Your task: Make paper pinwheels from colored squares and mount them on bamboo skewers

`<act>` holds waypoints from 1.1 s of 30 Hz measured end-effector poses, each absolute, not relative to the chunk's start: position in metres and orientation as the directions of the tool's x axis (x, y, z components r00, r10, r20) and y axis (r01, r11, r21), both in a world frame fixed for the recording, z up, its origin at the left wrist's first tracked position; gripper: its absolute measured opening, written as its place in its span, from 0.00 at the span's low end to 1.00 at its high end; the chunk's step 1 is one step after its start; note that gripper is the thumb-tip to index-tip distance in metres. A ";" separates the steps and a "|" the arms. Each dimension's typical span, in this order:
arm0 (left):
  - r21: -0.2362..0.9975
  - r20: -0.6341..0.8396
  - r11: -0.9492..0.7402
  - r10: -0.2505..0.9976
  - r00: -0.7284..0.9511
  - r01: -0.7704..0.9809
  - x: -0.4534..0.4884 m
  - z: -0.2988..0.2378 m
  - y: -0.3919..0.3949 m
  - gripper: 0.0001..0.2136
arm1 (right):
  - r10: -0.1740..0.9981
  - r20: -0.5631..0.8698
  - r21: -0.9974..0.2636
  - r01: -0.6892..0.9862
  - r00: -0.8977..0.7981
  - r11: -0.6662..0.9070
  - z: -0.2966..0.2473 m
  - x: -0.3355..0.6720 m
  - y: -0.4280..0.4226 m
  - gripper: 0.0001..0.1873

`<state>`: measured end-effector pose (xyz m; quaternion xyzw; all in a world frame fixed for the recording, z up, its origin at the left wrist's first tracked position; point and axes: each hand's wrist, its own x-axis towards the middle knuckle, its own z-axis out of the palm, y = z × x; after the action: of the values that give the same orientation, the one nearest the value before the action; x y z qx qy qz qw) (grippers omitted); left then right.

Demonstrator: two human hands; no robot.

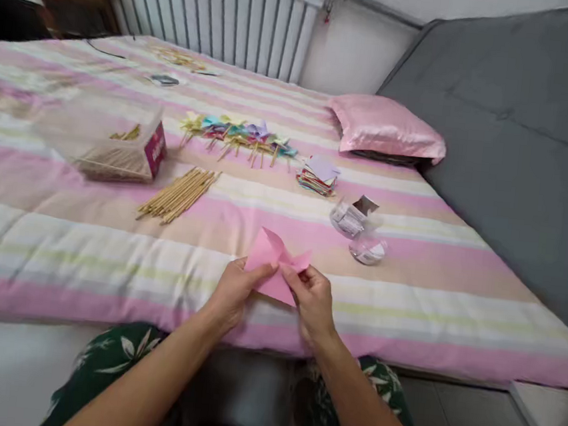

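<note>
My left hand [232, 293] and right hand [316, 304] grip a partly folded pink paper [273, 287] between them, thumbs pressed near its middle, above the edge of a striped bedcover [419, 320]. Beyond it, loose sticks [180, 195] lie beside a clear plastic box [155, 150] holding more thin sticks [112, 164]. To the right, near a stack of coloured paper [320, 171], sit two small clear tubs [346, 220], their contents too blurred to tell.

Light is soft, detail smeared, right corners dark.
</note>
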<state>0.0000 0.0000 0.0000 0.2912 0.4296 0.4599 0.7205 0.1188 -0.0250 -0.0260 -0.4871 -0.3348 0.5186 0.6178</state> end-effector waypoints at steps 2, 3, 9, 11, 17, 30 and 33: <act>0.814 -0.356 0.413 0.910 0.211 -0.409 -0.001 0.000 -0.002 0.12 | 0.967 -0.088 -0.946 -0.325 0.238 -0.006 -0.026 0.119 -0.024 0.10; 0.814 -0.355 0.413 0.910 0.213 -0.408 -0.001 0.000 -0.002 0.12 | 0.967 -0.088 -0.944 -0.329 0.239 -0.005 -0.025 0.119 -0.024 0.10; 0.824 -0.320 0.391 0.918 0.232 -0.410 0.000 -0.002 -0.003 0.13 | 0.962 -0.105 -0.947 -0.319 0.253 -0.019 -0.024 0.119 -0.025 0.12; 0.832 -0.315 0.389 0.918 0.240 -0.396 0.000 -0.002 -0.003 0.13 | 0.958 -0.113 -0.953 -0.302 0.263 -0.029 -0.025 0.119 -0.025 0.13; 0.857 -0.304 0.400 0.901 0.309 -0.324 -0.005 -0.002 -0.004 0.13 | 0.950 -0.163 -0.948 -0.308 0.267 -0.076 -0.023 0.123 -0.024 0.13; 0.898 -0.360 0.426 0.855 0.372 -0.111 -0.019 0.000 0.003 0.12 | 0.945 -0.326 -0.894 -0.329 0.010 -0.304 -0.013 0.138 -0.025 0.11; 0.908 -0.344 0.405 0.866 0.364 -0.106 -0.017 -0.001 0.002 0.11 | 0.952 -0.305 -0.912 -0.294 0.015 -0.288 -0.014 0.138 -0.025 0.11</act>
<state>-0.0167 0.0018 -0.0008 0.4239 0.4479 0.3429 0.7086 0.1382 -0.0249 -0.0138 -0.5069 -0.3248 0.6221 0.5006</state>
